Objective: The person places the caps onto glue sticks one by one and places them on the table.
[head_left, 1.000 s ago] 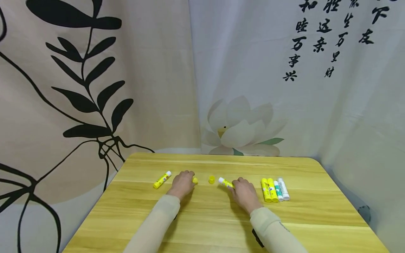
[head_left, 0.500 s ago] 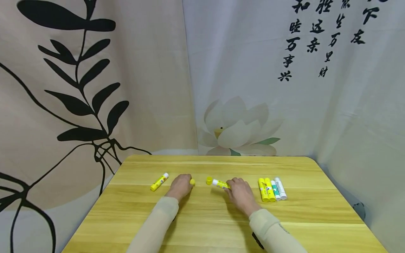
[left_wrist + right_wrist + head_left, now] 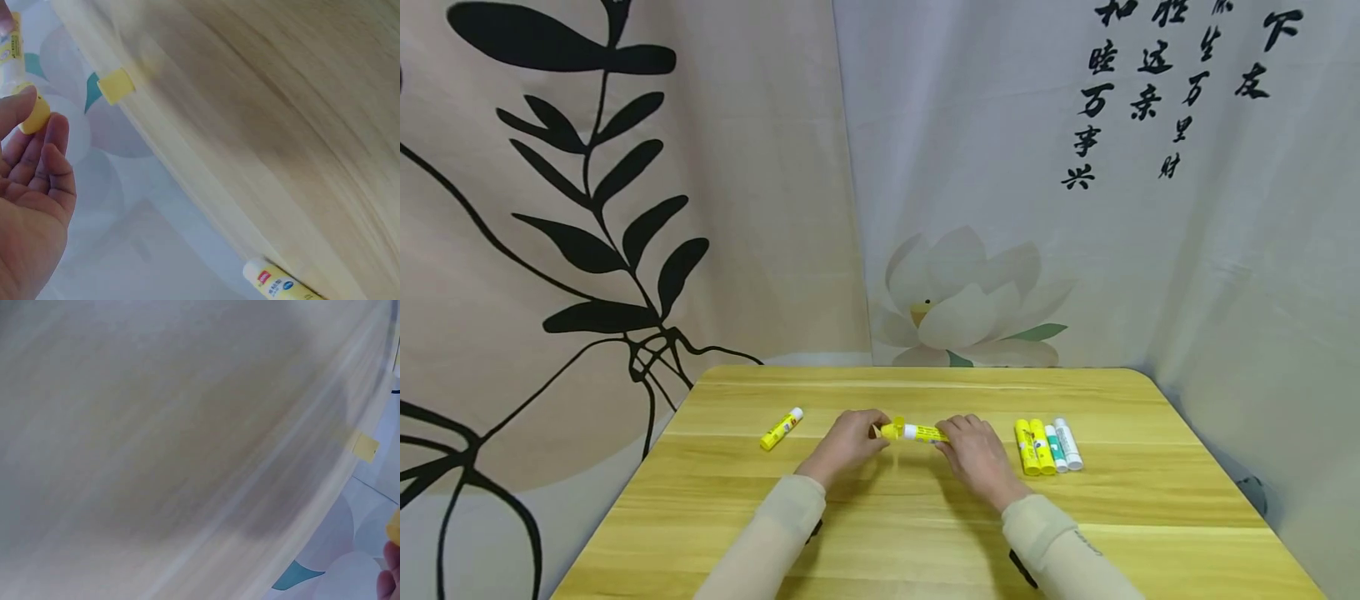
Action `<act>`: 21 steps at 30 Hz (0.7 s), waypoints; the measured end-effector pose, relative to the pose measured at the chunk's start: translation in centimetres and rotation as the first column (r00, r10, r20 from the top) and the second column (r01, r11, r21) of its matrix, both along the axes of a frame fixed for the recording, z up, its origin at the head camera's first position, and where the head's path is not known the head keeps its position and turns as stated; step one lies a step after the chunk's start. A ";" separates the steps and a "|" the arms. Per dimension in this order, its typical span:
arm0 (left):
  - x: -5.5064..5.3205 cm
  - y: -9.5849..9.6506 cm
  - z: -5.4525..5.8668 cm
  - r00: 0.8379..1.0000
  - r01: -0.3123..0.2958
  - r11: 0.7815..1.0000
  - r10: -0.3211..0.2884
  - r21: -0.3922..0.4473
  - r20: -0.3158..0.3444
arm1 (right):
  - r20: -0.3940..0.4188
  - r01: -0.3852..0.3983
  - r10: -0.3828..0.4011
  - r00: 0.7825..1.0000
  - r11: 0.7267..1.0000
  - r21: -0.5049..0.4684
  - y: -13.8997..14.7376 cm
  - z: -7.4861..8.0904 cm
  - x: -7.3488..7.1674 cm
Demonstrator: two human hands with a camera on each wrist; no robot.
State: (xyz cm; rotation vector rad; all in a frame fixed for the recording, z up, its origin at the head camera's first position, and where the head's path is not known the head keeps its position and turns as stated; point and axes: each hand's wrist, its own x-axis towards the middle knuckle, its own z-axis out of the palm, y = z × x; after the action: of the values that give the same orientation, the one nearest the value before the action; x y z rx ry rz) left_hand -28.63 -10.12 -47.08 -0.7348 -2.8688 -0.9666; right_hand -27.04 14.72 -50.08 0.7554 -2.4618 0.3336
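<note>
My left hand (image 3: 848, 446) pinches a yellow cap (image 3: 36, 120) between thumb and fingers. From the right, my right hand (image 3: 979, 460) grips the yellow body of a glue stick (image 3: 927, 433), lying level with its white end toward that cap. Cap and white end are in line and very close; whether they touch, I cannot tell. A second yellow cap (image 3: 116, 85) stands on the table just behind, partly covered in the head view. At the right wrist view's edge, fingertips (image 3: 390, 565) hold the yellow end of the stick.
Another yellow glue stick (image 3: 782, 429) with a white end lies to the left on the wooden table (image 3: 880, 542). Several tubes lie side by side at right, including a yellow glue stick (image 3: 1027, 447) and a white one (image 3: 1068, 444). A printed curtain (image 3: 775, 208) hangs behind.
My left hand has moved right, bringing its cap up to the glue stick's white end. The right hand first shifted left with the stick, then stayed nearly in place.
</note>
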 end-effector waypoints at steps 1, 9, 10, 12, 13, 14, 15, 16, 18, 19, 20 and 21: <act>0.1 0.1 0.1 1.000 0.008 1.000 -0.008 -0.005 0.002 | 0.000 -0.003 0.003 1.000 1.000 0.004 0.0 0.1 0.0; 0.4 0.5 0.6 0.995 0.094 0.996 -0.094 0.004 -0.026 | 0.008 -0.024 0.024 1.000 0.999 0.038 -0.2 0.5 0.2; 0.5 0.4 0.7 0.994 0.100 0.995 -0.100 0.009 -0.031 | 0.003 -0.025 0.025 1.000 0.999 0.040 -0.3 0.5 0.3; 0.5 0.3 0.8 0.993 0.114 0.993 -0.113 0.023 -0.037 | -0.005 -0.027 0.027 1.000 0.999 0.047 -0.3 0.6 0.4; 0.6 0.3 0.8 0.992 0.120 0.992 -0.119 0.029 -0.039 | -0.009 -0.028 0.028 1.000 0.998 0.051 -0.3 0.6 0.4; 0.6 0.2 0.8 0.992 0.126 0.991 -0.125 0.035 -0.036 | -0.007 -0.030 0.031 1.000 0.998 0.053 -0.3 0.6 0.4; 0.6 0.2 0.8 0.991 0.132 0.990 -0.131 0.038 -0.033 | -0.005 -0.031 0.032 0.999 0.998 0.056 -0.3 0.7 0.5; 0.6 0.1 0.8 0.990 0.140 0.989 -0.139 0.038 -0.030 | -0.002 -0.033 0.033 0.999 0.998 0.060 -0.3 0.7 0.5; 0.5 0.0 0.8 0.987 0.161 0.987 -0.161 0.026 -0.026 | 0.000 -0.048 0.048 0.999 0.996 0.075 -0.3 0.8 0.7; 0.5 0.0 0.8 0.985 0.174 0.985 -0.173 0.016 -0.022 | -0.002 -0.057 0.058 0.998 0.995 0.084 -0.3 0.8 0.7; 0.6 0.0 0.8 0.983 0.185 0.983 -0.185 0.007 -0.017 | -0.001 -0.066 0.066 0.998 0.994 0.092 -0.4 0.9 0.8; 0.6 -0.1 0.9 0.981 0.195 0.981 -0.195 -0.001 -0.012 | 0.003 -0.078 0.078 0.997 0.992 0.098 -0.4 0.9 0.8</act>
State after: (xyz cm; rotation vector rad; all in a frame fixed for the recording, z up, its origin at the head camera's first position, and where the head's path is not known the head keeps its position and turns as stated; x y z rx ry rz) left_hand -28.05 -10.17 -46.19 -1.0347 -2.8269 -0.9780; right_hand -26.25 14.32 -49.21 0.8941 -2.4669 0.2420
